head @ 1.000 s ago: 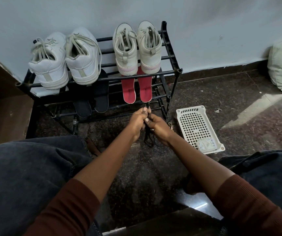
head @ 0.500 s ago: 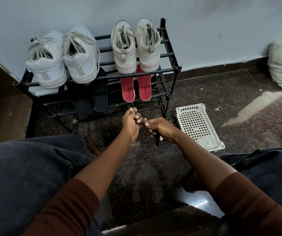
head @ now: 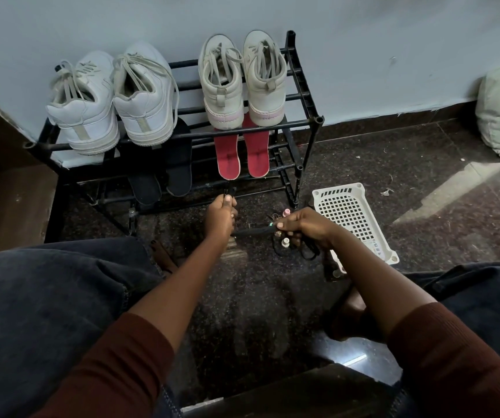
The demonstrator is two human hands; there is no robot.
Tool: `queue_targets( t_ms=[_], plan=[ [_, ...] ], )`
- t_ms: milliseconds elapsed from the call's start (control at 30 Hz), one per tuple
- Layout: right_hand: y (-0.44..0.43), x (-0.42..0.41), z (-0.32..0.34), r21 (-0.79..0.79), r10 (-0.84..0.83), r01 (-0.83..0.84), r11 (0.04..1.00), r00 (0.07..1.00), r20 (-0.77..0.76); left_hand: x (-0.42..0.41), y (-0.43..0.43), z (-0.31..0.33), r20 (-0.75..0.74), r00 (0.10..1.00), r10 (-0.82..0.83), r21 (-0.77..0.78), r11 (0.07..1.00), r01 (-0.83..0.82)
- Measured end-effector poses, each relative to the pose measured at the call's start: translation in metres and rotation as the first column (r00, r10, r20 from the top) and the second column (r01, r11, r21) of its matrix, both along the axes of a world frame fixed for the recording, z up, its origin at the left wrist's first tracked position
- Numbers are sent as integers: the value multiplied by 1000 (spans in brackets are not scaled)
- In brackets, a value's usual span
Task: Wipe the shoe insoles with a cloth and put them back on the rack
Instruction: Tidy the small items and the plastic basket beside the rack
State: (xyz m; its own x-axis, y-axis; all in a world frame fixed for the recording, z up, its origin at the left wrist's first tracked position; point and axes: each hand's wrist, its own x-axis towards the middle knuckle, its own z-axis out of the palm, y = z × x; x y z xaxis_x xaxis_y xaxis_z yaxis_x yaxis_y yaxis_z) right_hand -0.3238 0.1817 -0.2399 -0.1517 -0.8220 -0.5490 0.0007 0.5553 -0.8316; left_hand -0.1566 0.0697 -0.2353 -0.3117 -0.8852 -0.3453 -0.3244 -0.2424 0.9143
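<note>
Both hands on a dark strip in front of the rack, no insole picked up yet

From where I stand, the left hand (head: 221,213) is clenched round one end of a dark strip (head: 251,232) and the right hand (head: 306,227) pinches the other, pulling it taut just above the floor. I can't tell whether it is the wiping cloth twisted thin or a lace. The red insoles (head: 227,159) and black insoles (head: 179,167) lie on the lower bars of the rack (head: 298,122), under the shoes, so I'd judge wiping hasn't begun. Next, one hand must let go and draw an insole out. The black pair blurs into shadow, and the small bottles (head: 286,242) by the right hand are too tiny to identify.
</note>
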Motion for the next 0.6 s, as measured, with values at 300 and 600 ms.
queue_targets(
  t_ms=[300, 600],
  plan=[
    [4, -18, 7, 69, 158, -152, 986, 983, -93, 14, -6, -9, 316, 946, -73, -283, 945, 167],
    [7, -25, 20, 67, 110, -97, 993, 967, -229, 29, -20, -24, 398, 917, -5, -294, 947, 132]
  ],
)
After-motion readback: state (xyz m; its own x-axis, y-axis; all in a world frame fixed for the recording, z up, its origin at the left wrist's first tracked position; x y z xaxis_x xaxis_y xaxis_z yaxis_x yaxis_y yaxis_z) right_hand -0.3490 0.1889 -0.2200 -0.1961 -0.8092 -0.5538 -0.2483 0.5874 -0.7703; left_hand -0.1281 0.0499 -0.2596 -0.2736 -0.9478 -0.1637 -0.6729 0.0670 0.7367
